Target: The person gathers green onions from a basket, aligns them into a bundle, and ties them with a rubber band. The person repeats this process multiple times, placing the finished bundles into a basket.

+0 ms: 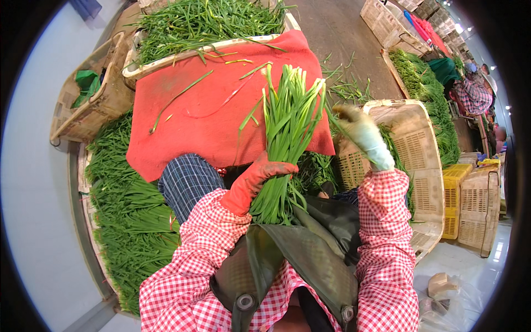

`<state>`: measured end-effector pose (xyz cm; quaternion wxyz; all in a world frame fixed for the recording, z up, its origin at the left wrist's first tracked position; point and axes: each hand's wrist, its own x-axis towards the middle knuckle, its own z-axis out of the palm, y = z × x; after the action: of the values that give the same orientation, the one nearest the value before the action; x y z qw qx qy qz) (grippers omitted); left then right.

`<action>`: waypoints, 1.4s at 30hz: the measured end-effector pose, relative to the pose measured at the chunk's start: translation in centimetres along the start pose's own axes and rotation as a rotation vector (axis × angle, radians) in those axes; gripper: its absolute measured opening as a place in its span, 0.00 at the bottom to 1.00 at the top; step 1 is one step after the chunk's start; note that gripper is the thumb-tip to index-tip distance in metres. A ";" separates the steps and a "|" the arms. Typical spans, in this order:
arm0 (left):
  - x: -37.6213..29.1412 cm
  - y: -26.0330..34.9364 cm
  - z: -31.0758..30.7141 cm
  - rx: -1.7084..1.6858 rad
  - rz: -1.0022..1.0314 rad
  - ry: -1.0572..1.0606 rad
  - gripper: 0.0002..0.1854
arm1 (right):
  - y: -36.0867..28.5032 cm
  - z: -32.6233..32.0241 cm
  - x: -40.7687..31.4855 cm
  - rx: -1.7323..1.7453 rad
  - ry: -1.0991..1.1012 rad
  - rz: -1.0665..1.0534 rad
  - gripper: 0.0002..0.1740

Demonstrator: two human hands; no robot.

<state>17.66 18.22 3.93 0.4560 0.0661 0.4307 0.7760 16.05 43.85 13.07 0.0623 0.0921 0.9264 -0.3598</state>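
Observation:
My left hand point(259, 180), in a red rubber glove, is closed around a thick bunch of garlic chives point(290, 124). The pale cut ends point away from me, and the leaf tips hang down onto my dark green apron point(307, 253). To the right of the bunch, my right hand point(359, 128) is raised in a pale, soiled glove and blurred by motion. A thin green leaf runs beside its fingers; whether they grip it is unclear. Under the bunch's far end lies a red cloth point(215, 103), with a few loose leaves and a strip of red tie on it.
A white crate point(137, 68) heaped with chives stands beyond the cloth. Bundled chives point(137, 216) lie at left below a tan crate point(93, 103). Another crate point(419, 166) leans at right. Stray leaves point(352, 89) litter the floor. Further right, a person point(475, 93) sits near more greens.

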 end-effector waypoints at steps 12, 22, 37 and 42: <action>2.6 -0.8 0.3 0.285 0.077 0.023 0.24 | -1.2 2.7 1.8 -0.211 0.192 -0.724 0.10; 2.3 -0.9 0.2 0.272 0.100 -0.007 0.30 | 2.0 -4.0 4.9 0.976 0.442 -0.190 0.09; 2.5 -2.4 -0.5 0.464 0.174 0.342 0.36 | -0.3 0.7 2.2 0.463 0.010 -0.328 0.26; 3.6 -4.7 -1.2 0.594 0.378 0.310 0.36 | -3.4 -0.2 2.6 0.807 0.194 -0.029 0.11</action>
<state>18.06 21.22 -1.23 0.1952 0.1557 0.6808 0.6886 12.78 41.89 14.99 -0.0716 0.1295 0.7139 -0.6844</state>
